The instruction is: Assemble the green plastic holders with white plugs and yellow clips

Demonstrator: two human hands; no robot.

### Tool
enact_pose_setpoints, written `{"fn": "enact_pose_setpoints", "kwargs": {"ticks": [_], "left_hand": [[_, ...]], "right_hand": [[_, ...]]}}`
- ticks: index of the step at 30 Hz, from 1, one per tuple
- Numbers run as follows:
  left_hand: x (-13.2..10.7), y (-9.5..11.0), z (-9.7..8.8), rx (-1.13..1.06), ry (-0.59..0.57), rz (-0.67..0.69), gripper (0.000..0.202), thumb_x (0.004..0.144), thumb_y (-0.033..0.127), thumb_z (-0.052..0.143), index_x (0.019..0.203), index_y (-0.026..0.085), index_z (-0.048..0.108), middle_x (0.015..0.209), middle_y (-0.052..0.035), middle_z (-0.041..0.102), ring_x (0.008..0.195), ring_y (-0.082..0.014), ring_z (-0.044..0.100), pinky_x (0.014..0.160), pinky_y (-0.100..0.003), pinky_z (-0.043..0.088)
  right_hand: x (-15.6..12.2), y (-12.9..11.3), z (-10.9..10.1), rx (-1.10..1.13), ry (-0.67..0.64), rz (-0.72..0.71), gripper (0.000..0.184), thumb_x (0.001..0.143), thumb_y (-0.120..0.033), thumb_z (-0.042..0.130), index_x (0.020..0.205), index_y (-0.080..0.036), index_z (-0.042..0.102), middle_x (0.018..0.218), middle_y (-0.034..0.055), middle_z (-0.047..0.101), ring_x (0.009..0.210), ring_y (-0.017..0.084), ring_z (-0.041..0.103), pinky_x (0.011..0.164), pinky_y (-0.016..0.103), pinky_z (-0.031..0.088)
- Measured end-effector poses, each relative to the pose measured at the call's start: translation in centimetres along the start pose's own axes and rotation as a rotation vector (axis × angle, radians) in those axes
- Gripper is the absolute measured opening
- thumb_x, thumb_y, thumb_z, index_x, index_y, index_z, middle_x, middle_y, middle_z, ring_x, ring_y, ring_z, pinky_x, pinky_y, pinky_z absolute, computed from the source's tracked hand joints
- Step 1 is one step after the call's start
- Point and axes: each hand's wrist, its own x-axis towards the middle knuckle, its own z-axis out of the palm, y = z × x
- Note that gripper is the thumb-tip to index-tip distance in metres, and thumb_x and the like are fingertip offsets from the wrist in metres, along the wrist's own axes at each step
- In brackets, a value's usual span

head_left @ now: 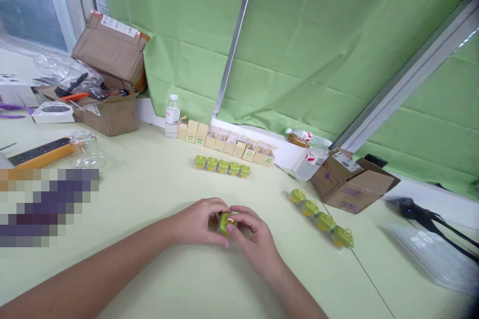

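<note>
A small green round item with a yellow ring (225,221) sits between both of my hands, low over the pale table (157,259). My left hand (198,222) curls around its left side. My right hand (251,236) pinches it from the right with thumb and fingertips. Beyond my hands lies a row of several identical green items (222,165). Another row of the same green items (322,219) runs diagonally at the right. Small tan cartons (228,143) line the wall ledge behind them.
An open cardboard box (107,84) with tools and plastic bags stands at the back left, a water bottle (172,115) beside it. A glass jar (85,149) and power strip (37,155) lie left. A smaller cardboard box (350,182), lying bottles (310,152) and bubble wrap (430,254) are right.
</note>
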Motion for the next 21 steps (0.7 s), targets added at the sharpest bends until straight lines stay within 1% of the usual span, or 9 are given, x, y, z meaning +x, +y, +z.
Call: {"fn": "enact_pose_setpoints", "kwargs": {"ticks": [2,5,8,10,13,16,19,21], "left_hand": [[-0.1,0.3,-0.4,-0.022,0.021,-0.006,0.030,0.077,0.033,0.076,0.104,0.022,0.067,0.104,-0.0046,0.064,0.092,-0.0193,0.062,0.079,-0.029,0.050],[0.0,0.5,-0.9,-0.040,0.112,-0.038,0.017,0.086,0.030,0.065,0.101,0.021,0.067,0.107,-0.0050,0.065,0.095,-0.0183,0.062,0.081,-0.029,0.050],[0.2,0.1,-1.3,-0.028,0.211,-0.096,0.014,0.091,0.029,0.057,0.095,0.020,0.067,0.102,-0.0042,0.067,0.092,-0.0174,0.063,0.080,-0.028,0.050],[0.3,-0.5,-1.4,-0.007,0.245,-0.121,0.015,0.092,0.029,0.056,0.089,0.020,0.067,0.097,-0.0037,0.068,0.089,-0.0169,0.063,0.077,-0.027,0.049],[0.4,-1.1,-1.3,0.006,0.256,-0.140,0.018,0.092,0.030,0.054,0.085,0.019,0.066,0.091,-0.0035,0.068,0.083,-0.0165,0.062,0.072,-0.027,0.049],[0.3,-1.3,-1.3,0.011,0.259,-0.155,0.021,0.091,0.031,0.053,0.083,0.018,0.066,0.090,-0.0038,0.068,0.082,-0.0166,0.062,0.071,-0.027,0.048],[0.3,-1.4,-1.4,0.041,0.240,-0.170,0.022,0.091,0.032,0.052,0.082,0.018,0.066,0.090,-0.0038,0.068,0.079,-0.0162,0.061,0.069,-0.026,0.048],[0.3,-1.6,-1.5,0.073,0.215,-0.179,0.022,0.092,0.031,0.051,0.083,0.018,0.067,0.090,-0.0038,0.068,0.078,-0.0159,0.060,0.068,-0.026,0.047]], "right_hand": [[0.0,0.0,0.1,0.016,-0.001,-0.007,0.014,0.085,-0.034,0.069,0.092,-0.024,0.075,0.117,0.0090,0.066,0.104,0.024,0.065,0.090,0.037,0.052],[0.0,-0.2,0.1,0.012,-0.018,-0.026,0.012,0.088,-0.032,0.065,0.092,-0.023,0.072,0.112,0.0080,0.069,0.102,0.023,0.066,0.089,0.036,0.052],[-0.1,-0.2,0.0,-0.011,-0.043,-0.017,0.012,0.086,-0.030,0.067,0.095,-0.023,0.070,0.115,0.0073,0.069,0.102,0.023,0.065,0.090,0.036,0.051],[-0.2,-0.2,-0.1,-0.016,-0.051,0.004,0.018,0.081,-0.028,0.072,0.099,-0.023,0.069,0.119,0.0071,0.068,0.105,0.024,0.064,0.092,0.037,0.049],[-0.3,-0.3,0.0,-0.004,-0.049,0.055,0.021,0.079,-0.028,0.074,0.098,-0.023,0.069,0.121,0.0067,0.067,0.106,0.025,0.064,0.091,0.037,0.050],[-0.2,-0.3,-0.2,0.004,-0.042,0.090,0.019,0.080,-0.031,0.072,0.097,-0.022,0.068,0.115,0.0060,0.070,0.100,0.024,0.066,0.086,0.036,0.052],[0.2,0.1,-1.1,-0.024,-0.016,0.102,0.021,0.082,-0.035,0.070,0.097,-0.022,0.067,0.110,0.0058,0.071,0.093,0.023,0.067,0.082,0.035,0.054],[0.6,0.5,-2.1,-0.100,0.022,0.091,0.021,0.083,-0.037,0.068,0.098,-0.022,0.066,0.110,0.0051,0.071,0.095,0.022,0.066,0.084,0.034,0.053]]}}
